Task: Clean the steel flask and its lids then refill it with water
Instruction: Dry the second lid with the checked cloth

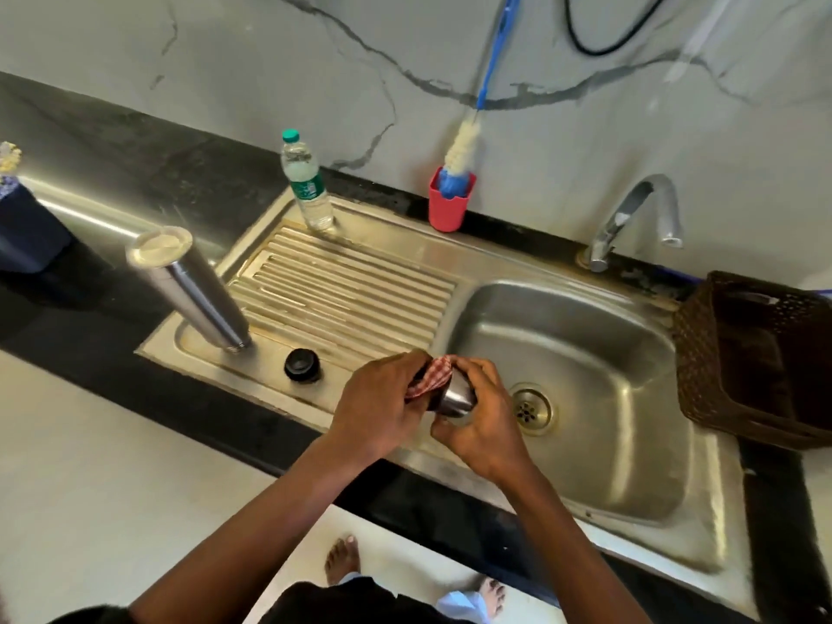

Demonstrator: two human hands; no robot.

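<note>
The tall steel flask point(193, 290) stands upside down on the drainboard point(351, 290), its base facing up. Beside it sits a black inner lid point(302, 365). In front of the drainboard, over the sink's near rim, my right hand point(481, 425) grips the steel cup lid point(457, 397) on its side. My left hand point(378, 407) holds a red checked cloth point(430, 379) pushed against the lid's open end. Part of the cloth and of the lid is hidden by my fingers.
The sink basin point(599, 376) with its drain point(532, 408) lies to the right, the tap point(639, 218) behind it. A plastic water bottle point(306, 182) and a red cup holding a bottle brush point(450, 200) stand at the back. A brown basket point(761, 358) sits right.
</note>
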